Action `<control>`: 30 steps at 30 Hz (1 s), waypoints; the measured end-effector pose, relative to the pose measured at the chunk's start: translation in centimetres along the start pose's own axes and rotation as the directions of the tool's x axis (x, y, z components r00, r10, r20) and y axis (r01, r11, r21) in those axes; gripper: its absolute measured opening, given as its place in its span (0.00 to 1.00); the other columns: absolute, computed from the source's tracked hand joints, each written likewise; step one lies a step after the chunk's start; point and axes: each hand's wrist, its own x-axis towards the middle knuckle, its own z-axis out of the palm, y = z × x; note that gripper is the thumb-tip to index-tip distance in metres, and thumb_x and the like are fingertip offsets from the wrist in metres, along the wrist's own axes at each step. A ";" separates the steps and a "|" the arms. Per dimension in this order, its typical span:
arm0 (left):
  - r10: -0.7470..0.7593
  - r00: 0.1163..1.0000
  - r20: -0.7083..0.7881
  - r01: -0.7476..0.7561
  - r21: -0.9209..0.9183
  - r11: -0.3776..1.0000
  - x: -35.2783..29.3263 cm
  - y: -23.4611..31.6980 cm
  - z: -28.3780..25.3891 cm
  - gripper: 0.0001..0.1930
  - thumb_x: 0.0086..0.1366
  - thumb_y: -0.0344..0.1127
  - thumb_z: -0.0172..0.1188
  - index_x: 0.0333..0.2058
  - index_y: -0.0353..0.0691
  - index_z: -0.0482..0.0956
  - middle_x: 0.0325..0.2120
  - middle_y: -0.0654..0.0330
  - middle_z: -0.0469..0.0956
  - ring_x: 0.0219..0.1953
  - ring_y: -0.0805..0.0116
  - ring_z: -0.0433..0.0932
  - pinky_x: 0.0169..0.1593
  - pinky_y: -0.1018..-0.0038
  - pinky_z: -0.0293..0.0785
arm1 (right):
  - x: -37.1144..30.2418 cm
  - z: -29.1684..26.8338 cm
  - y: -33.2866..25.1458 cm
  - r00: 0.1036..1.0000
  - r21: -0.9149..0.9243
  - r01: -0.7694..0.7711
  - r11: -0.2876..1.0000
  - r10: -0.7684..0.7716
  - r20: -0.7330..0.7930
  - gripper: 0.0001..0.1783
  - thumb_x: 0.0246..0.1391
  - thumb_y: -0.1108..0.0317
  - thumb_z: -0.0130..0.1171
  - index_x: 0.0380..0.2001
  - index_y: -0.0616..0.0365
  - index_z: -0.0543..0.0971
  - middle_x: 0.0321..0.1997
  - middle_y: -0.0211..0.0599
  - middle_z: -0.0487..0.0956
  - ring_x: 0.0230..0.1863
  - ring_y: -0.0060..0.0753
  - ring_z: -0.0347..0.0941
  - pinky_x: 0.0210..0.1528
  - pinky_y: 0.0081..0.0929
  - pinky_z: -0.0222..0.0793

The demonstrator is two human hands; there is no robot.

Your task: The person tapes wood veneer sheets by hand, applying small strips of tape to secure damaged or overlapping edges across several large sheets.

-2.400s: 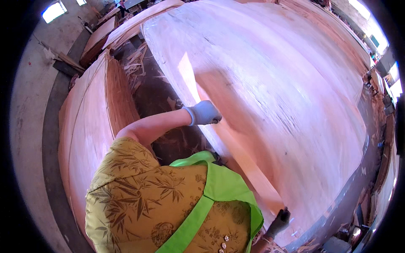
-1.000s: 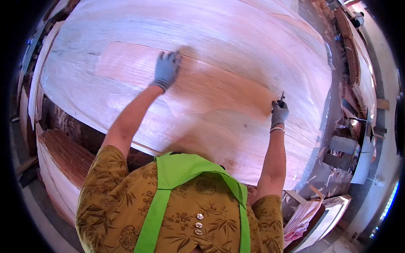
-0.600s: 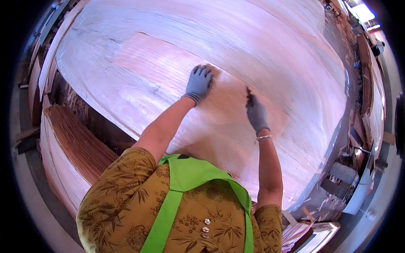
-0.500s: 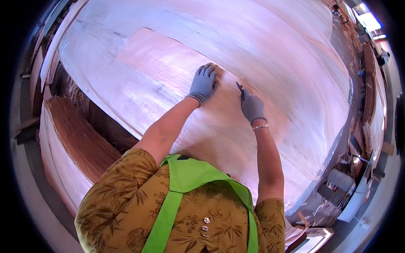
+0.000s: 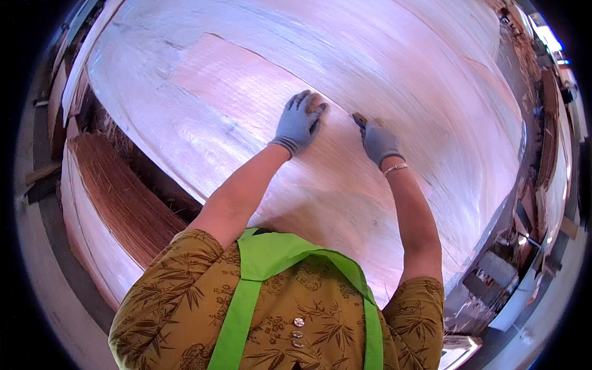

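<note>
A pale wood veneer sheet (image 5: 225, 77) with a pinkish tint lies on a broad stack of veneer (image 5: 419, 98). My left hand (image 5: 297, 124), in a grey-blue knit glove, rests on it near its far edge, fingers stretched out and thumb apart. To its right, my right hand (image 5: 380, 142), gloved alike, is closed around a small dark knife-like tool (image 5: 359, 119). The tool's tip is at the line of the sheet's far edge; its exact shape is mostly hidden by the fingers.
On the left, a thick brown stack of veneer (image 5: 117, 191) stands beside a dark gap with splintered scraps. Wood scraps and grey metal parts (image 5: 496, 268) lie at the right. A long brown board (image 5: 549, 129) runs along the far right.
My right hand has moved slightly to the right with the tool, which is now turned differently. My left hand stays in almost the same spot, its thumb further out.
</note>
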 end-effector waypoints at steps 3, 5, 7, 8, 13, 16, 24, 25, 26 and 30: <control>0.014 1.000 0.014 -0.014 0.025 1.000 0.1 0.0 0.2 0.20 0.58 0.37 0.51 0.52 0.51 0.71 0.54 0.48 0.64 0.59 0.49 0.58 0.61 0.56 0.54 | -3.8 -0.5 3.9 0.985 -0.014 -0.113 0.994 0.114 0.130 0.16 0.57 0.57 0.45 0.35 0.59 0.74 0.33 0.55 0.78 0.33 0.58 0.75 0.36 0.49 0.69; 0.026 0.999 0.022 -0.027 0.033 0.999 0.1 -0.1 0.5 0.21 0.58 0.37 0.51 0.52 0.51 0.71 0.55 0.48 0.64 0.60 0.49 0.58 0.61 0.56 0.54 | -7.0 -0.2 6.5 0.979 -0.035 -0.183 0.982 0.186 0.087 0.16 0.57 0.56 0.45 0.35 0.58 0.74 0.32 0.55 0.78 0.33 0.58 0.75 0.35 0.49 0.69; 0.028 0.999 0.025 -0.029 0.035 0.999 0.0 0.0 0.5 0.22 0.57 0.36 0.51 0.53 0.52 0.70 0.55 0.48 0.63 0.60 0.49 0.58 0.61 0.56 0.54 | -10.5 0.4 8.9 0.976 -0.035 -0.219 0.975 0.219 0.014 0.17 0.57 0.55 0.45 0.35 0.58 0.73 0.32 0.54 0.78 0.33 0.57 0.75 0.35 0.50 0.69; 0.028 0.999 0.024 -0.029 0.035 0.999 0.1 0.1 0.5 0.22 0.57 0.36 0.51 0.53 0.52 0.70 0.55 0.48 0.63 0.60 0.49 0.58 0.61 0.56 0.53 | -12.3 0.6 10.0 0.976 -0.029 -0.217 0.976 0.216 -0.040 0.17 0.58 0.55 0.45 0.35 0.57 0.73 0.32 0.54 0.78 0.33 0.57 0.75 0.35 0.50 0.69; 0.029 0.999 0.034 -0.031 0.060 0.998 0.1 0.2 0.3 0.22 0.57 0.36 0.52 0.53 0.51 0.70 0.56 0.48 0.62 0.60 0.48 0.58 0.61 0.56 0.53 | -20.3 1.8 10.5 0.824 0.030 -0.566 0.824 0.565 0.040 0.20 0.59 0.52 0.42 0.35 0.58 0.73 0.31 0.55 0.78 0.34 0.58 0.75 0.35 0.51 0.69; 0.030 0.999 0.013 -0.031 0.066 0.997 0.0 -0.2 0.4 0.22 0.57 0.37 0.53 0.52 0.50 0.71 0.56 0.48 0.63 0.60 0.48 0.58 0.62 0.56 0.53 | -24.3 3.2 10.2 0.705 0.004 -0.706 0.708 0.702 0.101 0.21 0.59 0.51 0.40 0.35 0.58 0.72 0.32 0.56 0.77 0.35 0.58 0.74 0.36 0.52 0.68; 0.055 0.997 -0.046 -0.054 0.034 0.998 -0.4 -0.1 1.2 0.20 0.60 0.40 0.48 0.51 0.44 0.70 0.57 0.49 0.62 0.60 0.48 0.58 0.62 0.55 0.52 | -31.7 6.4 7.8 0.543 0.051 -0.839 0.541 0.839 0.031 0.18 0.60 0.53 0.39 0.39 0.55 0.70 0.32 0.56 0.77 0.34 0.60 0.74 0.33 0.53 0.67; 0.073 0.997 -0.037 -0.071 0.048 0.996 -0.1 -0.2 1.2 0.20 0.60 0.40 0.48 0.51 0.42 0.70 0.57 0.50 0.62 0.60 0.49 0.57 0.62 0.56 0.51 | -31.1 5.8 7.5 0.506 0.044 -0.863 0.504 0.861 0.048 0.17 0.60 0.54 0.39 0.41 0.55 0.69 0.33 0.58 0.77 0.35 0.61 0.73 0.33 0.53 0.66; 0.085 0.996 -0.015 -0.084 0.062 0.995 0.1 0.1 1.0 0.21 0.60 0.40 0.48 0.51 0.41 0.69 0.57 0.50 0.62 0.61 0.51 0.57 0.63 0.56 0.50 | -29.3 4.4 6.5 0.571 0.128 -0.813 0.568 0.821 -0.017 0.17 0.60 0.55 0.38 0.46 0.53 0.68 0.34 0.58 0.77 0.35 0.61 0.73 0.33 0.53 0.66; 0.071 0.995 0.067 -0.070 -0.013 0.997 -0.2 -0.3 1.0 0.21 0.60 0.40 0.48 0.51 0.35 0.68 0.58 0.53 0.60 0.62 0.55 0.55 0.65 0.59 0.46 | -17.2 3.6 0.2 0.867 0.313 -0.163 0.936 0.287 -0.407 0.27 0.60 0.63 0.38 0.63 0.45 0.55 0.43 0.56 0.76 0.36 0.60 0.74 0.33 0.48 0.68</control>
